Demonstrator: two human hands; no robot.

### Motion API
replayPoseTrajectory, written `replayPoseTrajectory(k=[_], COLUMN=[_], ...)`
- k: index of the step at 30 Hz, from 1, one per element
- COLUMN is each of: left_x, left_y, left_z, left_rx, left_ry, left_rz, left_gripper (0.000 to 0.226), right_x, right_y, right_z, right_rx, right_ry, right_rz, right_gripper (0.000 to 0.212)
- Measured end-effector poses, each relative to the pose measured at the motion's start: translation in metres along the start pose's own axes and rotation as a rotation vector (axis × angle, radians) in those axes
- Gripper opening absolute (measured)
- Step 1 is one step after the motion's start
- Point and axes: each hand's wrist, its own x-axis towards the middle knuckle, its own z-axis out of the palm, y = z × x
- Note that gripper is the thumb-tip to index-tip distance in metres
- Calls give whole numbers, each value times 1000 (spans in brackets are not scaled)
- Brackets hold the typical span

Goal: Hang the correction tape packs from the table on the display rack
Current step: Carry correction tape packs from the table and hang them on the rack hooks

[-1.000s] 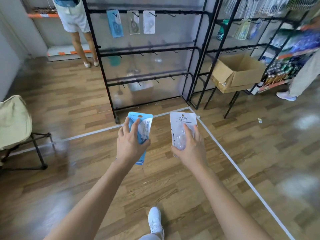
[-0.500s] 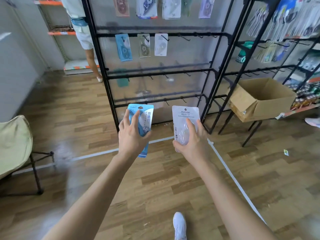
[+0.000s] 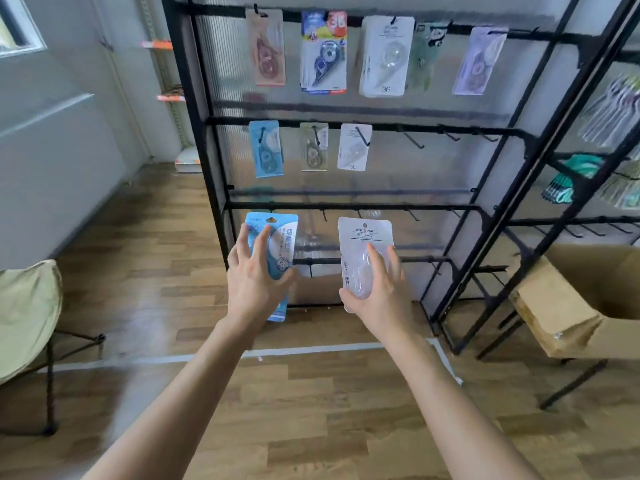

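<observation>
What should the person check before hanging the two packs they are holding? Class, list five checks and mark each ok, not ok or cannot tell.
1. Left hand grips the blue pack: ok.
2. Right hand grips the white pack: ok.
3. Hang holes at the tops of both packs are clear of fingers: ok.
4. Free hooks on the display rack, along the middle rail right of the three hung packs: ok.
5. A hang hole lined up on a hook: not ok; both packs are held below the middle rail, on no hook.
</observation>
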Motion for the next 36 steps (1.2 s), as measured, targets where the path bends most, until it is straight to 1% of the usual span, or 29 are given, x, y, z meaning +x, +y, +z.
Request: replayPoseTrajectory(k=[4, 10, 14, 17, 21, 26, 30, 32, 36], left_x=[39, 109, 165, 208, 252, 280, 292, 297, 309], left_y=[-4, -17, -32, -41, -51, -66, -76, -79, -86], left_z=[19, 40, 50, 53, 56, 68, 77, 81, 90], left_rx=[0, -7, -9, 11, 44, 85, 80, 81, 103], left_ry=[18, 30, 31, 40, 67, 62, 73, 74, 79], left_rz=[-56, -91, -70, -36, 11, 46, 41, 40, 22], left_gripper=[75, 70, 67, 67, 69, 70, 71, 71, 73], right_x=[47, 119, 173, 214, 257, 293, 315, 323, 340], right_y=[9, 18, 14, 5, -7, -17, -16, -17, -16], right_z=[17, 43, 64, 81, 101, 115, 127, 132, 140], right_rx=[18, 22, 29, 47, 59, 52, 26, 14, 5], right_ry=[-44, -42, -11, 20, 68, 116, 128, 135, 210], right_rz=[-43, -87, -123, -112, -145, -157, -168, -169, -228], right_gripper=[86, 86, 86, 87, 87, 92, 93, 92, 87])
